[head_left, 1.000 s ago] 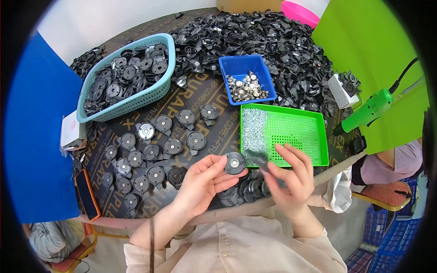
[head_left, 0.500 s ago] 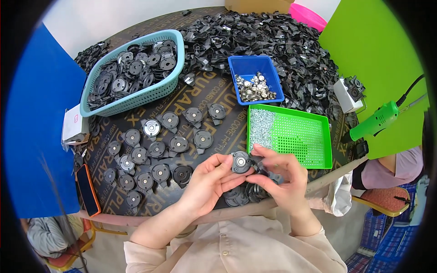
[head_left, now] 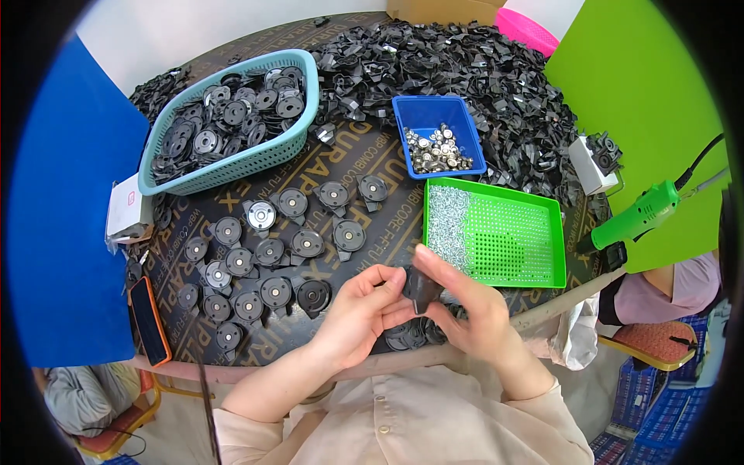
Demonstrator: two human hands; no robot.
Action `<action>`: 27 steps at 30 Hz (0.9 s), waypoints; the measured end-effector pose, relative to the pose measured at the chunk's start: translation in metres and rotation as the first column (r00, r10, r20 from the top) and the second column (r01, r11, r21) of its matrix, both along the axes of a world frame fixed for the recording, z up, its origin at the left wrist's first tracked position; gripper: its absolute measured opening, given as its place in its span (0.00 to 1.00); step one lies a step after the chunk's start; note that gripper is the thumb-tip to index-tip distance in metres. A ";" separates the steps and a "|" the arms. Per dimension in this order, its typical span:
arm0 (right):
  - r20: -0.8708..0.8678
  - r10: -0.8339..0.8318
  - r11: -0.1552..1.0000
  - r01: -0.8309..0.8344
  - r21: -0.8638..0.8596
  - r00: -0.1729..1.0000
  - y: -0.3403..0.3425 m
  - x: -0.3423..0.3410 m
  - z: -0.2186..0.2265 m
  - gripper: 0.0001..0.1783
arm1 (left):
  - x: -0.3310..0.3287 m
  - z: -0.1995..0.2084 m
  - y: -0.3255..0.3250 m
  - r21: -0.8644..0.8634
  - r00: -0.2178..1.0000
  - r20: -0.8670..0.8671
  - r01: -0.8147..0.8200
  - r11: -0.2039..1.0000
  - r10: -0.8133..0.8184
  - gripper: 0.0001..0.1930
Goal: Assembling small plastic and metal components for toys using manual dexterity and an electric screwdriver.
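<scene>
Both hands meet at the front of the table around one small black plastic part (head_left: 421, 290), its flat dark side showing. My left hand (head_left: 358, 314) pinches its left edge between thumb and fingertips. On the other side, my right hand (head_left: 474, 308) grips it with the fingers over the top and the thumb below. The part's round face is hidden. Beneath the hands lie several more dark parts (head_left: 404, 336), partly covered. To the left, round black discs with metal centres (head_left: 308, 242) are spread over the table in loose rows.
A teal basket (head_left: 232, 180) full of black discs stands far left. A blue bin (head_left: 439, 105) holds metal pieces; the green tray (head_left: 535, 280) holds small screws. Black parts (head_left: 457, 66) are heaped behind. A green power screwdriver (head_left: 639, 213) hangs right; an orange-edged phone (head_left: 149, 322) lies left.
The black part has turned, so its round metal-centred face no longer shows. My right hand's fingers have closed in on it beside my left. The view has shifted slightly.
</scene>
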State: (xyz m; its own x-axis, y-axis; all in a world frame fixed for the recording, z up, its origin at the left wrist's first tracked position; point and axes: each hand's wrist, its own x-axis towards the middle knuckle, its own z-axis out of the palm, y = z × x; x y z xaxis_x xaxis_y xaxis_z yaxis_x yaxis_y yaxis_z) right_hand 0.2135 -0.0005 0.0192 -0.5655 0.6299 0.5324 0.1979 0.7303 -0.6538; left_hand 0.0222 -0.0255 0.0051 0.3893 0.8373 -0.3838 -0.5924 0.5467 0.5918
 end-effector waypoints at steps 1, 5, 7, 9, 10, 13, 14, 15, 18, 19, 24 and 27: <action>0.042 0.014 1.000 -0.014 -0.010 0.999 0.002 -0.003 0.000 0.44 | 0.001 -0.001 0.000 0.001 1.000 -0.014 0.010 1.000 -0.010 0.11; 0.112 0.041 0.999 -0.037 -0.040 0.993 0.008 -0.007 0.002 0.50 | 0.001 0.000 -0.001 -0.018 0.999 0.039 0.002 1.000 -0.002 0.10; 0.123 0.065 0.995 -0.056 -0.079 0.990 0.008 -0.008 0.007 0.50 | 0.003 0.007 -0.001 -0.103 0.999 -0.006 -0.033 0.994 0.032 0.07; 0.044 0.100 0.951 -0.082 -0.299 0.994 0.006 -0.010 0.013 0.46 | 0.001 0.003 -0.002 -0.077 0.999 0.020 -0.026 0.997 0.027 0.07; 0.046 0.097 0.951 -0.079 -0.299 0.994 0.006 -0.009 0.010 0.46 | 0.001 0.002 -0.001 -0.049 0.999 0.046 -0.013 0.999 0.015 0.07; -0.118 0.072 0.953 -0.104 -0.285 0.990 0.007 -0.008 0.000 0.41 | 0.006 0.013 -0.001 -0.092 0.998 -0.031 -0.057 0.994 0.055 0.08; -0.127 0.058 0.942 -0.097 -0.321 0.990 0.006 -0.008 0.003 0.40 | 0.005 0.011 -0.002 -0.094 0.998 -0.032 -0.060 0.994 0.057 0.08; -0.136 0.043 0.930 -0.090 -0.357 0.990 0.006 -0.008 0.004 0.39 | 0.004 0.008 -0.002 -0.060 0.999 -0.021 -0.035 0.998 0.034 0.08; -0.224 0.035 0.904 -0.127 -0.408 0.974 0.006 -0.002 -0.002 0.35 | 0.005 0.008 -0.002 -0.010 0.999 -0.034 0.003 1.000 -0.003 0.08; -0.226 0.039 0.903 -0.131 -0.409 0.973 0.007 -0.003 0.000 0.35 | 0.005 0.009 -0.003 0.005 0.998 -0.062 0.004 1.000 -0.004 0.08; -0.128 -0.161 0.970 0.133 -0.201 0.979 0.007 -0.011 0.003 0.14 | 0.007 0.013 -0.003 0.030 0.996 -0.092 -0.017 0.999 0.019 0.08; -0.112 -0.191 0.949 0.154 -0.274 0.975 0.005 -0.007 0.000 0.10 | 0.006 0.003 -0.005 0.027 0.995 -0.100 -0.020 0.999 0.023 0.08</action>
